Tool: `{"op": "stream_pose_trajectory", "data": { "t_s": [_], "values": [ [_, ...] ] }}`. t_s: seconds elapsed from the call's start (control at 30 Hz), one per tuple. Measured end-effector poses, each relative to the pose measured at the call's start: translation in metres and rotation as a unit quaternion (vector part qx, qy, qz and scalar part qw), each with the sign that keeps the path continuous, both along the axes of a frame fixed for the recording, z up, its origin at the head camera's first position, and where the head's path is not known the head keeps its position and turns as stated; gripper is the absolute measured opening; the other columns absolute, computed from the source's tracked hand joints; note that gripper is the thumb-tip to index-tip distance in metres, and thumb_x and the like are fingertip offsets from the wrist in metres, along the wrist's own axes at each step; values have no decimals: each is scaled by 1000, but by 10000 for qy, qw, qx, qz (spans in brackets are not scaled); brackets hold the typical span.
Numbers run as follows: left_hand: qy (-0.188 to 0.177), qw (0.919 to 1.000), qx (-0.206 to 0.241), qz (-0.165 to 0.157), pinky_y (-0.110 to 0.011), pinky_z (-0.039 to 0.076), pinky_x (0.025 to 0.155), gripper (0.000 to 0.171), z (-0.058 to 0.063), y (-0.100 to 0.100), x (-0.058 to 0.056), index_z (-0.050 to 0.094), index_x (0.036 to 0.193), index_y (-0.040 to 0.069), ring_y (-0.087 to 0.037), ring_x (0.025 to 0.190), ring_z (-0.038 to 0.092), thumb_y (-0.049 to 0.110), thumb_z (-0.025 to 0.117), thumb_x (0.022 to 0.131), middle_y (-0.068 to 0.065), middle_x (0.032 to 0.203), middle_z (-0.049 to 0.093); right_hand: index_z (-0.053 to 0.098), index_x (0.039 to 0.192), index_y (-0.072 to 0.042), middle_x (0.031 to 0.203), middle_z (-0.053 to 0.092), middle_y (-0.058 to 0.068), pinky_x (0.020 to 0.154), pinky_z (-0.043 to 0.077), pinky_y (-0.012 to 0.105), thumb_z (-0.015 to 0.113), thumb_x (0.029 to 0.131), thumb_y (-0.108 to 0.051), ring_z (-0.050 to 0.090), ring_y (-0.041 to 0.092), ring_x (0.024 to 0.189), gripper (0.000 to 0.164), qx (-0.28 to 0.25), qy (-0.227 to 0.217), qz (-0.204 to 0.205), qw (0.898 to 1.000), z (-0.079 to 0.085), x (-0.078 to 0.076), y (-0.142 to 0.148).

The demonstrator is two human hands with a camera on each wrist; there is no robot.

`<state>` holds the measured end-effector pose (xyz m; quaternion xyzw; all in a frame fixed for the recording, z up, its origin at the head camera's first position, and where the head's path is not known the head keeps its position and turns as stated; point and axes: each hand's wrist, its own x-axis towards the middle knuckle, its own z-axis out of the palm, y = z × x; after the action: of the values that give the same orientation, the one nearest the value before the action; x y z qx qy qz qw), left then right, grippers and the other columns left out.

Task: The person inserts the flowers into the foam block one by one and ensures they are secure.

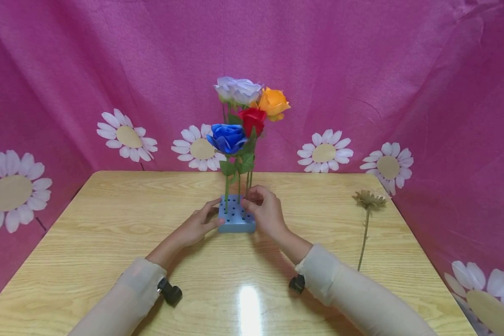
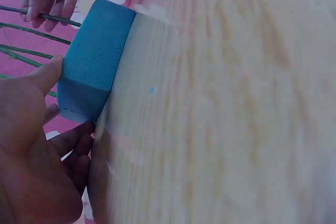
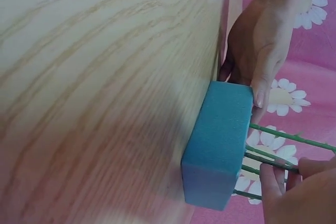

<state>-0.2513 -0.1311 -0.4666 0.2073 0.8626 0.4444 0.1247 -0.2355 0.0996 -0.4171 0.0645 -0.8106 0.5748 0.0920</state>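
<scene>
A blue foam block [image 1: 236, 227] with rows of holes in its top stands on the table. Rising from it are a blue rose [image 1: 227, 138], a red rose [image 1: 253, 120], an orange rose [image 1: 274, 103] and two pale lilac-white roses [image 1: 245, 91]. My left hand [image 1: 195, 228] grips the block's left side, thumb at the near corner. At the block's right side, my right hand [image 1: 269, 214] pinches a dark flower stem [image 3: 257, 157] low down, its lower end at the block's top. Which bloom that stem bears I cannot tell for sure.
A dried-looking brownish flower [image 1: 367, 200] lies on the right part of the wooden table [image 1: 109, 224]. Behind and at both sides hangs a pink cloth [image 1: 151, 56] printed with white daisies. Light glares off the table's near middle.
</scene>
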Motion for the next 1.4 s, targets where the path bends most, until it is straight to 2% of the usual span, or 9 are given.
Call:
{"op": "stream_pose_trajectory", "data": {
  "t_s": [0.2,0.4,0.7,1.13,1.4],
  "values": [
    [28,10000,-43,10,-66,17,121,71,0,0,0,22,164,14,-46,151,26,37,57,107,-23,157,45,71,106,4,99,73,13,83,59,36,77,90,-3,69,26,96,18,-7,-25,72,10000,-5,0,-2],
    [31,10000,4,-17,-65,17,121,71,0,0,-1,22,164,13,-45,152,26,35,58,107,-24,157,44,71,102,1,97,73,12,85,57,37,77,90,-3,69,25,96,13,103,-5,109,9999,-10,0,-2],
    [18,10000,-31,8,-65,17,121,72,1,0,0,21,165,13,-46,152,25,35,58,107,-24,158,43,72,102,1,98,74,13,88,57,42,78,89,-2,70,27,97,14,7,-97,122,9999,-9,2,-3],
    [-6,10000,-20,-3,-65,17,121,72,1,0,0,21,165,14,-46,152,25,37,58,107,-24,158,43,72,107,-1,102,75,12,87,58,41,81,88,-7,71,30,99,22,41,-83,33,10000,-8,0,3],
    [80,10000,-36,-28,-64,18,121,71,0,0,-1,22,164,13,-45,151,27,35,57,107,-25,157,44,73,104,-3,102,76,11,83,59,35,81,88,-5,73,26,94,18,-107,-3,21,9999,-7,3,15]
  ]
}}
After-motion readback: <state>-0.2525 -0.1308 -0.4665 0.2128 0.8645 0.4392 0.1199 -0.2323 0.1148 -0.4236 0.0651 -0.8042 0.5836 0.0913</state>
